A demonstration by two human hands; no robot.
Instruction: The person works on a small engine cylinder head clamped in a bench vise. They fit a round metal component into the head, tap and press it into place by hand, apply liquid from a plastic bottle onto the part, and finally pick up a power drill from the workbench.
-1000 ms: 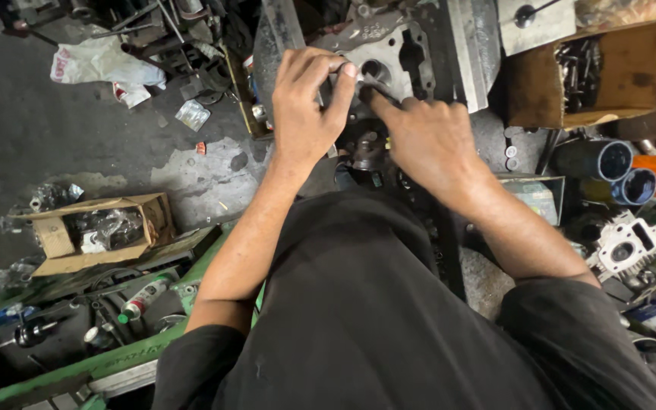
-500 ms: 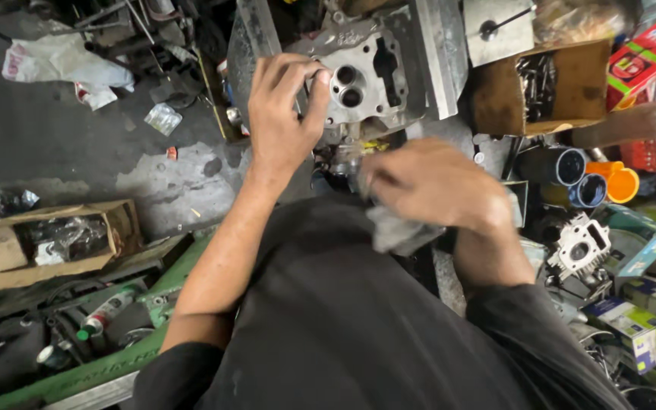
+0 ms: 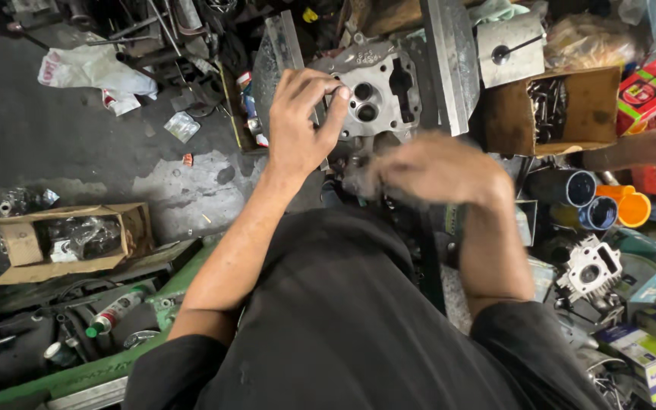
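Observation:
A grey metal engine head [image 3: 377,91] with round holes stands upright in front of me, between two metal plates. My left hand [image 3: 301,121] grips its left edge, fingers curled over the casting. Below the casting my right hand [image 3: 438,168] is motion-blurred. Its fingers look bunched, and I cannot tell whether it holds anything. My dark shirt fills the lower middle of the view.
An open cardboard box [image 3: 552,114] of dark metal parts sits at the right. Blue and orange cups [image 3: 609,201], another engine casting [image 3: 594,269] and coloured boxes lie at the far right. A cardboard box [image 3: 62,239] and a green bench with bottles [image 3: 115,311] are at the left.
My right hand left the casting, dropped toward my body with a pale rag, and now swings back up below the casting. My left hand kept its grip.

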